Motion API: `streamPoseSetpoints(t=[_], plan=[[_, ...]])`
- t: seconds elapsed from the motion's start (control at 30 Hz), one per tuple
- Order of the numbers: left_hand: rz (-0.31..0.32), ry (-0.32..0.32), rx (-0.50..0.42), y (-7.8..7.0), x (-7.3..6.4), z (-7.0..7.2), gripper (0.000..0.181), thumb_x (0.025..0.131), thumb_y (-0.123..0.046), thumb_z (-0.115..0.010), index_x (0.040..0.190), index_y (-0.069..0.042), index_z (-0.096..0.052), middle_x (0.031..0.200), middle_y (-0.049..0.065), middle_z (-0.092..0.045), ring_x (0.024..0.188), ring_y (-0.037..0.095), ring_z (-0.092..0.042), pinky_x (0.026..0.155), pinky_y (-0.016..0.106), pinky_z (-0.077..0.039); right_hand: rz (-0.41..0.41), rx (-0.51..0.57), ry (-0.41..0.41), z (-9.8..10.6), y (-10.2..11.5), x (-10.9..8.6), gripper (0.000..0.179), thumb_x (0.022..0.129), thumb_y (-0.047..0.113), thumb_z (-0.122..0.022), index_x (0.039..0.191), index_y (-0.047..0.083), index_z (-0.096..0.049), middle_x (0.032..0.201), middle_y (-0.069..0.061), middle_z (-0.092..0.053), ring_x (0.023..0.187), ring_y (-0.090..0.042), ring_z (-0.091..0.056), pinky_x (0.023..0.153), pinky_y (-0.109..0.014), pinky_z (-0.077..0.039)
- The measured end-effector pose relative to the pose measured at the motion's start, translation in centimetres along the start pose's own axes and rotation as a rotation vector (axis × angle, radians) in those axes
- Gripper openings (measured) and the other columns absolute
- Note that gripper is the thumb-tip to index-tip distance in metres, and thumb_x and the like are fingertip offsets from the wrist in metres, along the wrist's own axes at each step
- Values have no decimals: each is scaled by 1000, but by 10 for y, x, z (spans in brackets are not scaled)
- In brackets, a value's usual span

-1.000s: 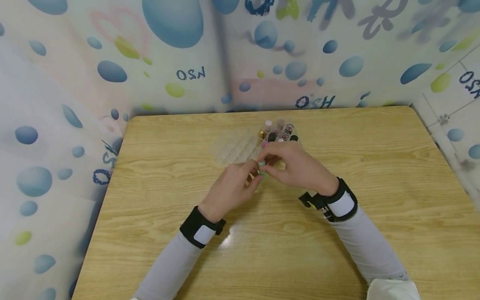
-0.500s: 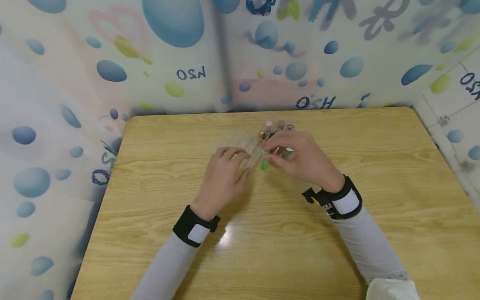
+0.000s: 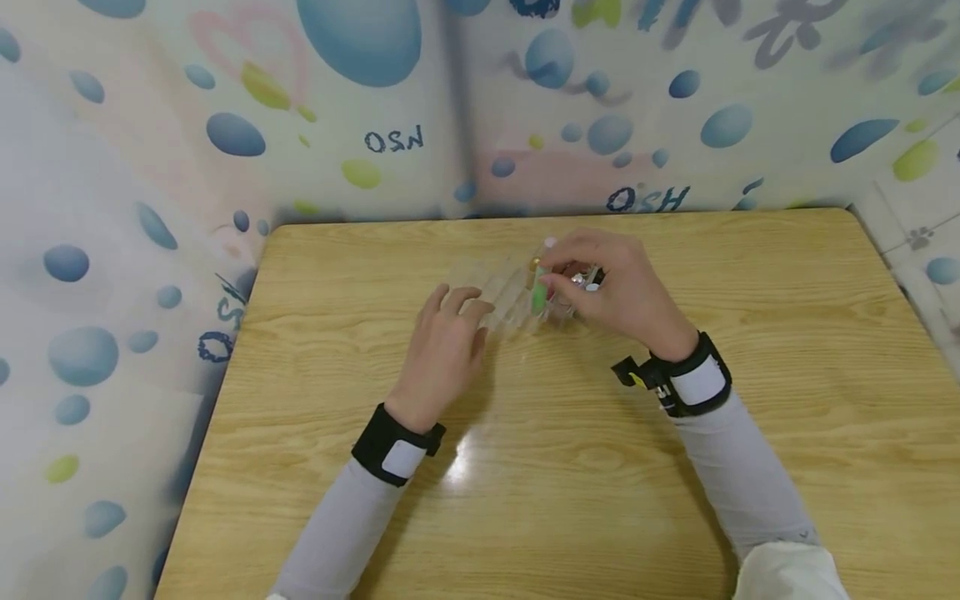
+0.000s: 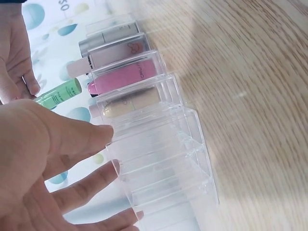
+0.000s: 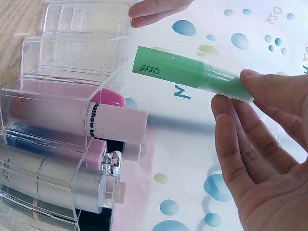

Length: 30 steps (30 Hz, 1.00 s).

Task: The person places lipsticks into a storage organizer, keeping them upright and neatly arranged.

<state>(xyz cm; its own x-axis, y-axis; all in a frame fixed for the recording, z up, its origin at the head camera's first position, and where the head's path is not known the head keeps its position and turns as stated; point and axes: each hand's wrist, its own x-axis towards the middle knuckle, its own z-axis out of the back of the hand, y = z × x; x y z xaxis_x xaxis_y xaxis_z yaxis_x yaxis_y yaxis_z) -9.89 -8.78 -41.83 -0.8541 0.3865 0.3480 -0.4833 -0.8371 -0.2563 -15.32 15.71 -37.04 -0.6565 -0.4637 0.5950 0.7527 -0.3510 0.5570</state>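
In the right wrist view, my right hand (image 3: 626,292) pinches a green lipstick tube (image 5: 171,68) by its paler end, between thumb and fingertips. The tube is apart from a clear, stepped cosmetics organizer (image 4: 161,166) and, in the head view, appears over it. My left hand (image 3: 437,358) is at the organizer's left side. Its thumb and spread fingertips lie at the edge of the vacant slots in the left wrist view, holding nothing else. Other slots hold a pink tube (image 4: 125,77), a gold tube (image 4: 132,102) and a silver tube (image 5: 53,175).
A pale pink tube (image 5: 118,120) and several dark or silver-capped cosmetics stand in the organizer's right part. All of it rests on a wood-grain table (image 3: 570,467). A patterned wall covering (image 3: 420,183) rises behind the table's far edge.
Both hands were together around the green tube. The left let go and moved left to the organizer; the right carried the green tube up and away, over the organizer.
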Motion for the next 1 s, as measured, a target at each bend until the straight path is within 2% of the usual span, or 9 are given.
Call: streamPoseSetpoints(t=[0.2,0.4,0.6,1.0], plan=[[-14,-5,10,1,2,1,25,89,0,-73,113,-2,-77,124,18,-71,125,30,-61,119,52,-37,-9,-15,-36,-1,-5,7,13,88,8,-80,100,5,-81,97,-7,-76,76,-14,-71,69,-33,-58],[-6,12,-9,1,2,1,24,90,-1,-72,114,-3,-77,126,17,-71,125,29,-62,112,47,-44,-5,-22,-68,-3,-8,13,11,87,9,-80,97,4,-81,94,-8,-75,75,-16,-71,68,-29,-57],[10,36,-6,0,2,-1,24,92,-2,-70,115,-3,-78,127,16,-71,127,28,-60,111,46,-45,1,-41,-72,-6,-12,20,10,89,9,-78,98,3,-80,94,-9,-76,75,-18,-72,67,-36,-59],[20,46,14,-2,3,0,23,92,-3,-70,114,-4,-78,125,15,-72,127,28,-60,112,45,-44,-52,-63,-61,-12,-31,34,12,92,12,-76,99,3,-81,96,-9,-76,80,-21,-73,70,-43,-61]])
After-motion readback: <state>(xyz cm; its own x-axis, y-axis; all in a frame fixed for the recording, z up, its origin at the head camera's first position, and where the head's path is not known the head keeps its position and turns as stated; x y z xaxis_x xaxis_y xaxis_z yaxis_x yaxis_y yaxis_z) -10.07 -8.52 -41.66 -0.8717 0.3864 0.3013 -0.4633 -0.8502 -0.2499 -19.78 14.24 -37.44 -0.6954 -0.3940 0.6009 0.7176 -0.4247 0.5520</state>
